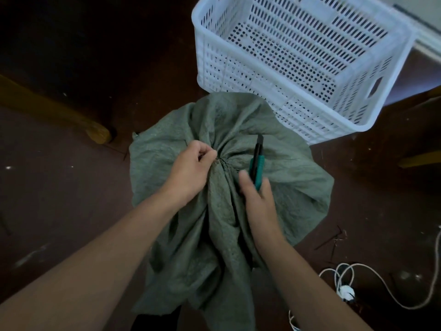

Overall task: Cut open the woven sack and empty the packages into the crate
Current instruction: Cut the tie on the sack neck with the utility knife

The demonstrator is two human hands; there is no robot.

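A grey-green woven sack (281, 177) stands on the dark floor in the middle of the view, its top gathered and tied at a knot just right of my left hand. My left hand (191, 170) pinches the bunched fabric at that tie. My right hand (259, 194) grips a teal and black utility knife (257, 163), which points away from me just right of the knot. The white perforated plastic crate (238, 75) sits behind the sack at the upper right, with nothing visible inside it. The packages are hidden inside the sack.
A wooden beam (71, 118) lies on the floor at the left. White cable (381, 280) with a plug loops at the lower right. Small debris dots the dark red floor (59, 199). A pale wall edge (429, 46) shows at the far upper right.
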